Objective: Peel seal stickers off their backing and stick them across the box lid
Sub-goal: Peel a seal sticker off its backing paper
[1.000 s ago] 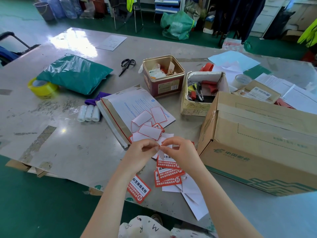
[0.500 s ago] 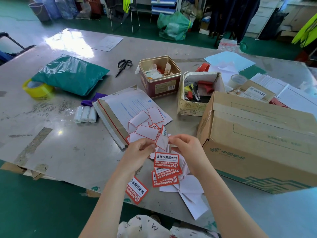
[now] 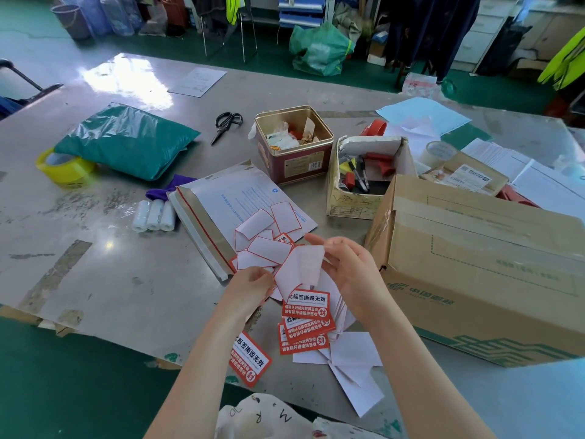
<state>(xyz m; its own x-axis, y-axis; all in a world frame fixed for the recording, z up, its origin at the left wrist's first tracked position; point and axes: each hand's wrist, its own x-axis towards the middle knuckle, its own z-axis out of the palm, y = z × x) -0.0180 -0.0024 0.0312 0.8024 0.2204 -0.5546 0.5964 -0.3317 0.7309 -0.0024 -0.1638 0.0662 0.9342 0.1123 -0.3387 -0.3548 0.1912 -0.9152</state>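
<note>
Cardboard box (image 3: 481,258), taped shut, lies just right of the right hand (image 3: 351,274). Step in hand: peeling. The left hand (image 3: 250,288) pinches the sticker (image 3: 289,274); the right grips its white backing (image 3: 311,263). Next, probably, carry the sticker across the lid seam. Loose printed stickers (image 3: 305,321) and discarded backings (image 3: 354,369) clutter the table (image 3: 95,264) below the hands.

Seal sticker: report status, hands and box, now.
Left hand and right hand both pinch one seal sticker, half off its backing. Cardboard box beside right hand, lid unsealed. Nothing in the way.
</note>
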